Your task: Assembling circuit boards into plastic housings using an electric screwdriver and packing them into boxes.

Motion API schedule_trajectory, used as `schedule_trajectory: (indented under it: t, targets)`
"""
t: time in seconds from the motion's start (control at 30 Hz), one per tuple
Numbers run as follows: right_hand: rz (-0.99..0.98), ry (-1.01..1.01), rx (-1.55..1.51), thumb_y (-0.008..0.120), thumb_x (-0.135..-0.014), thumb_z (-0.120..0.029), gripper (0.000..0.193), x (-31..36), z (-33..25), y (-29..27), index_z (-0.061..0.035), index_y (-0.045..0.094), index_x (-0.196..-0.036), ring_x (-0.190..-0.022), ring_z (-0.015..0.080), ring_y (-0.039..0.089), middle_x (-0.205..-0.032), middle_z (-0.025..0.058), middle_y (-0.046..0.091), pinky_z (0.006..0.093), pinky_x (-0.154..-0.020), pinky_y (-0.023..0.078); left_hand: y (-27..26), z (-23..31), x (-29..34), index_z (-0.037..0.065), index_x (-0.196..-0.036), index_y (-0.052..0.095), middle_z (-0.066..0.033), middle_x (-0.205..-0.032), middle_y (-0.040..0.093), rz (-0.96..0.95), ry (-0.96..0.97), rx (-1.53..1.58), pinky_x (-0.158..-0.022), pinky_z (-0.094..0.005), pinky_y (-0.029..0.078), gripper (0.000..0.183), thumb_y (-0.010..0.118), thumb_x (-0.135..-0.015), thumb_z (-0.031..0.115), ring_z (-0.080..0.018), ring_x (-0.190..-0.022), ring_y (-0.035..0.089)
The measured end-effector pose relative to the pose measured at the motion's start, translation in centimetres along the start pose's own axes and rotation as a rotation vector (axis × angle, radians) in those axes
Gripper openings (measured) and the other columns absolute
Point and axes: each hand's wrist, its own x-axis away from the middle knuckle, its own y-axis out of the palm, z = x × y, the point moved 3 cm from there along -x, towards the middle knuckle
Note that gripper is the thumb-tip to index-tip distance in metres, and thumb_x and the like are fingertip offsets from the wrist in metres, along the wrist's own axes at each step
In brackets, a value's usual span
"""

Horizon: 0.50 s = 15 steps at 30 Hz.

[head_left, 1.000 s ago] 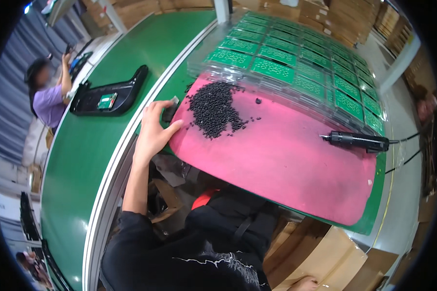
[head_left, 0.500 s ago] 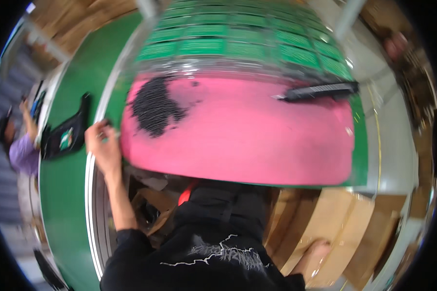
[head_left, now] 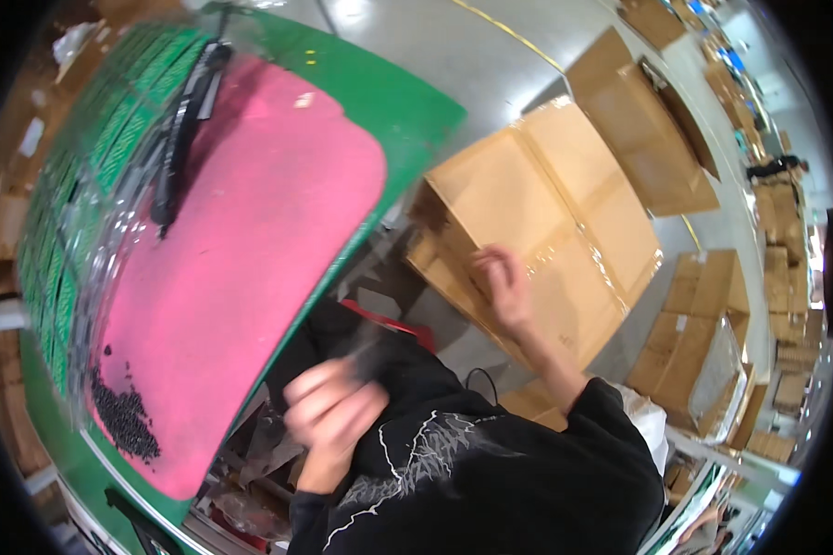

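My left hand point(head_left: 333, 407), smeared by motion, is in front of my black shirt with its fingers curled together. A blurred dark, partly see-through thing point(head_left: 366, 356) shows at its fingertips; I cannot make out its kind. Over the closed top of a large cardboard box point(head_left: 537, 185), near its left edge, is my right hand point(head_left: 504, 287), fingers loosely bent and apart, holding nothing I can see. Left of both hands lies a pink mat point(head_left: 250, 213) on a green table. On it are a pile of small black pieces point(head_left: 125, 421) and a black pen-shaped power screwdriver point(head_left: 183, 129).
Clear plastic trays with green inserts point(head_left: 116, 148) line the mat's far side. An open cardboard box point(head_left: 643, 129) stands beyond the large one, and another carton point(head_left: 685, 333) is to the right. A red strap-like thing point(head_left: 393, 322) is near my lap.
My view has swung to the right, toward the boxes. My left hand has left the table's left edge and is in front of my body. My right hand is farther forward over the box.
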Motion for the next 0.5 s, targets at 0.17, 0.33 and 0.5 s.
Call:
schedule_trajectory:
  t: [0.17, 0.33, 0.5]
  targets:
    - [-0.05, 0.065, -0.558, 0.047, -0.098, -0.042, 0.054, 3.9, -5.6, 6.2, -0.0013, 0.04, -0.133, -0.107, 0.0165, 0.051, -0.122, 0.0115, 0.052, 0.0325, -0.095, 0.041, 14.5, -3.9, 5.0, 0.001, -0.093, 0.067, -0.0091, -0.095, 0.06, -0.32, 0.132, 0.233, -0.071, -0.037, 0.055, 0.029, 0.073, -0.064, 0.001, -0.0288, -0.092, 0.061]
    - [0.186, 0.422, -0.473, 0.047, -0.101, -0.025, 0.024, 0.3, 3.5, 2.0, -0.0042, 0.045, -0.111, -0.073, 0.0091, 0.049, -0.089, 0.0018, 0.05, 0.0233, -0.062, 0.045, 18.0, -4.8, 8.3, 0.001, -0.112, 0.057, -0.0119, -0.108, 0.057, -0.526, -0.043, 0.279, -0.088, -0.0413, 0.05, 0.044, 0.071, -0.071, 0.003, -0.0342, -0.102, 0.059]
    - [0.276, 0.237, 0.015, 0.055, -0.095, -0.024, 0.034, -13.0, 7.5, -6.9, -0.0013, 0.039, -0.114, -0.066, 0.0171, 0.057, -0.077, 0.008, 0.054, 0.0324, -0.055, 0.048, 18.9, -9.6, 12.6, 0.004, -0.116, 0.054, -0.0141, -0.102, 0.062, -0.841, -0.618, 0.178, -0.083, -0.0402, 0.048, 0.035, 0.062, -0.082, 0.007, -0.031, -0.096, 0.06]
